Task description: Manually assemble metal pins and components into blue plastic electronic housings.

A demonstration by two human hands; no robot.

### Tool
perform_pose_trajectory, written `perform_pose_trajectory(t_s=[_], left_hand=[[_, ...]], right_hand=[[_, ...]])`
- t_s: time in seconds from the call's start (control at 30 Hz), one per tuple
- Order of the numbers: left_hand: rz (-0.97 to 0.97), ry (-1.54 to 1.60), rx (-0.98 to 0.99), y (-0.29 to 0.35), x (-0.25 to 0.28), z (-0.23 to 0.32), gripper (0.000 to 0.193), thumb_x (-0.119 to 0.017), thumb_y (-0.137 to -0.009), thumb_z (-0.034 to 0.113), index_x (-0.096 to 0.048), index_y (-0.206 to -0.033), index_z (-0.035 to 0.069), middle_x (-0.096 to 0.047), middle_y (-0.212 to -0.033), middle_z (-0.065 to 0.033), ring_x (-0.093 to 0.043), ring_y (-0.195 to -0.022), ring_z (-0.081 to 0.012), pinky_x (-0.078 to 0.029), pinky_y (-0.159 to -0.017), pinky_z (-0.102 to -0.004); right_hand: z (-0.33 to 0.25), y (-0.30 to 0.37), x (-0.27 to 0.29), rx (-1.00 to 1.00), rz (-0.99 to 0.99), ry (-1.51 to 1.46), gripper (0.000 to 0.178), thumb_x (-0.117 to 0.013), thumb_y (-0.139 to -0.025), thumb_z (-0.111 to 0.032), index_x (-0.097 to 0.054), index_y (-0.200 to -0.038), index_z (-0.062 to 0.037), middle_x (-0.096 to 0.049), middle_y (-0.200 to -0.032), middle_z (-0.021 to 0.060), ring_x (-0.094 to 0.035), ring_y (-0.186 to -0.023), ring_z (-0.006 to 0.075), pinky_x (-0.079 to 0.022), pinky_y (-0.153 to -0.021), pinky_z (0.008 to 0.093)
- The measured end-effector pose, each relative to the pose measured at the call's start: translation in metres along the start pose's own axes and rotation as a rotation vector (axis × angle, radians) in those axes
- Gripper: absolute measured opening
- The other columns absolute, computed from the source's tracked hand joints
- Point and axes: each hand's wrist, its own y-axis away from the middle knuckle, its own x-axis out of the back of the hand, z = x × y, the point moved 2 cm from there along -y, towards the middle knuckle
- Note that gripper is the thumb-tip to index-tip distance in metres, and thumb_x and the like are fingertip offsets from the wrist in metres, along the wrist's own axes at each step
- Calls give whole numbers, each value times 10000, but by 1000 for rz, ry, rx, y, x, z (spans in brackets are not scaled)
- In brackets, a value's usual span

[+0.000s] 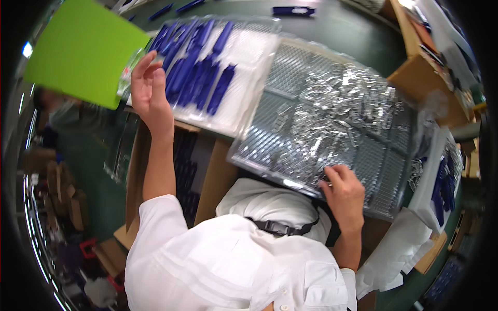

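My left hand (151, 90) is raised beside the left edge of a white textured tray (249, 65), its fingers loosely bent and apart with nothing visible in them. Several long blue plastic pieces (221, 89), shaped like handles, lie in rows in that tray. My right hand (344, 197) reaches over the near edge of a clear compartment tray (381, 176). Its fingers are bent together at the small shiny metal parts (324, 127) heaped there; whatever lies between the fingertips is too small to make out.
A bright green board (83, 54) stands at the far left. More blue pieces lie on the table behind (294, 11) and in a white bin (441, 189) at right. An open cardboard box (210, 179) sits below the white tray; another carton (423, 78) stands at back right.
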Motion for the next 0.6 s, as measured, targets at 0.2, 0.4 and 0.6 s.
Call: perform_pose_trajectory(t_s=[0.2, 0.4, 0.6], left_hand=[[294, -427, 521, 193, 210, -87, 232, -638, -1042, 52, -681, -1263, -4, -727, -1177, -68, -664, -1028, -141, -530, -935, -296], [65, -864, 975, 419, 332, -190, 287, -626, -1054, 206, -724, -1233, 5, -780, -1050, -167, -738, -978, -306, -557, -895, -410], [-349, -1232, 935, 417, 295, -319, 394, -524, -1042, 323, -768, -1117, 23, -757, -1117, -246, -721, -1042, -436, -554, -920, -526]], right_hand=[[-2, -23, -16, 66, -70, 78, 250, -781, -862, -31, -679, -1091, -29, -674, -1055, 125, -694, -930, 363, -568, -776, 456], [-6, -47, -20, 66, -183, 50, 273, -801, -827, 12, -645, -1050, -7, -683, -1128, 134, -698, -982, 359, -565, -832, 435], [16, -30, -9, -125, -117, 36, 214, -786, -870, 2, -644, -1028, 28, -722, -1140, 122, -699, -907, 263, -556, -805, 341]])
